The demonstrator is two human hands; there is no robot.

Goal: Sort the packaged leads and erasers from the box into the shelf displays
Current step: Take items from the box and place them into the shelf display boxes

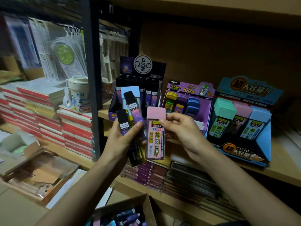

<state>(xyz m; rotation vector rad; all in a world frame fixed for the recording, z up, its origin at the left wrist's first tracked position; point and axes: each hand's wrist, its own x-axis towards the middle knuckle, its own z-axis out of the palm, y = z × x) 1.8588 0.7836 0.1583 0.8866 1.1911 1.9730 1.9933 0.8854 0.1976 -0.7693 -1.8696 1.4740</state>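
Observation:
My left hand [121, 141] grips a fanned bunch of lead packs [132, 115], black-capped purple ones with a light-blue one behind. My right hand [182, 129] pinches the pink-capped lead pack [154, 137] near its top, upright, right beside that bunch. Both are held in front of the wooden shelf [276, 170]. On it stand three displays: a dark purple one [140, 74] with slim lead cases, a lilac one [203, 105], and a blue one [254, 144] with teal, pink and blue packs. The cardboard box [143, 203] with more packs sits at the bottom.
A black upright post [92, 79] divides the shelving. Left of it are stacked red-edged notebooks [48, 115], a cream jar-shaped cup [78, 93] and hanging bagged items [68, 51]. Spiral notebooks [192, 175] lie on the shelf below. Open cardboard trays [37, 173] sit at lower left.

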